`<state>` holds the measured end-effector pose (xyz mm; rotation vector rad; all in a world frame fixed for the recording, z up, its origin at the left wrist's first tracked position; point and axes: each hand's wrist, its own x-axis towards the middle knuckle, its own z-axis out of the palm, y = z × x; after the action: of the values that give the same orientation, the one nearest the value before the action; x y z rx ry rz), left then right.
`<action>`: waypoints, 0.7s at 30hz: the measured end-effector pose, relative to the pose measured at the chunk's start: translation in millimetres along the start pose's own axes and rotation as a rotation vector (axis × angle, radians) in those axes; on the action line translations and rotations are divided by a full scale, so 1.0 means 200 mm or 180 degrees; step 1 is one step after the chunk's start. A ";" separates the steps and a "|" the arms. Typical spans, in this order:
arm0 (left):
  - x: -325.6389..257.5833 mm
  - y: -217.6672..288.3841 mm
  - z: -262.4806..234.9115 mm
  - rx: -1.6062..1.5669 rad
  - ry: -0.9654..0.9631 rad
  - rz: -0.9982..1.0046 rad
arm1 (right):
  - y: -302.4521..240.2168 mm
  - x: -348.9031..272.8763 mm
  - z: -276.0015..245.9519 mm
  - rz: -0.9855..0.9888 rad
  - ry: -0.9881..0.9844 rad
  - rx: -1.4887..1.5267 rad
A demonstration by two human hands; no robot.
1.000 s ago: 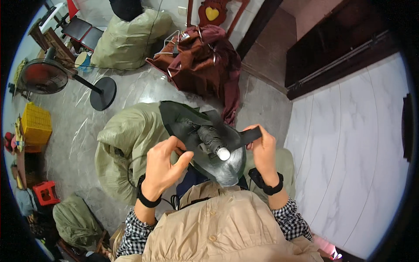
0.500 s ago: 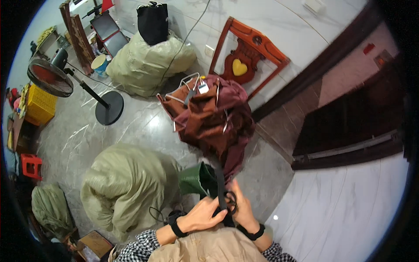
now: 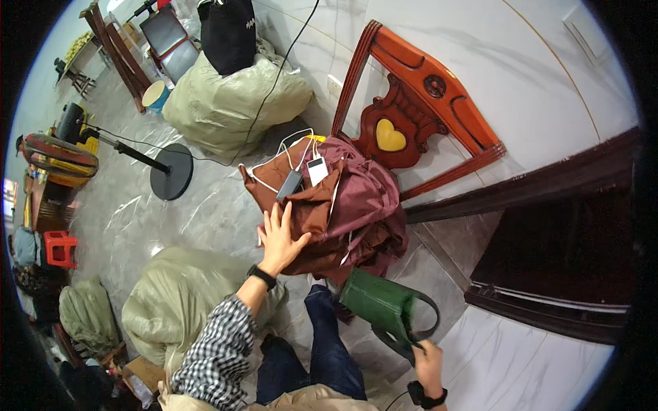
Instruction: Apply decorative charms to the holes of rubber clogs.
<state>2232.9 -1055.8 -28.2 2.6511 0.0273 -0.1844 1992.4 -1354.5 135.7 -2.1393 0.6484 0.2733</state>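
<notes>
Left hand [image 3: 279, 241] rests on brown fabric [image 3: 310, 205] — right hand [image 3: 429, 364] grips green bag [image 3: 381, 307].

We see a carved red wooden chair [image 3: 425, 103] with a yellow heart, bulging pale green sacks [image 3: 226, 103], and a black standing fan [image 3: 75, 147].

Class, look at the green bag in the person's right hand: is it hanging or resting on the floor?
Hanging: the green bag dangles by its strap from the right hand.

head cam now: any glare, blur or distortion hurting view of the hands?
Head view: strong fisheye, the chair rails bow and black corners vignette the rim; soft glare streaks on the glossy floor; left hand on the maroon cloth pile is sharp; right hand holding the green bag sits near the lower edge, slightly soft.
</notes>
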 end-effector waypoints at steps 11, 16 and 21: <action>0.23 0.32 1.06 0.0829 -0.1346 0.0235 | -0.36 0.58 -0.36 -0.0289 0.0752 -0.0111; 0.25 0.27 1.07 0.0744 -0.1184 0.0381 | -0.45 1.30 -0.08 -0.1089 0.0657 -0.0438; 0.28 0.30 1.10 0.0149 -0.1103 0.0427 | -0.15 1.97 0.34 -0.1775 0.0710 -0.1849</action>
<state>2263.4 -1212.4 -200.4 2.6179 -0.2703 -0.6012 2342.5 -1424.1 -46.4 -2.8322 0.0604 -0.1029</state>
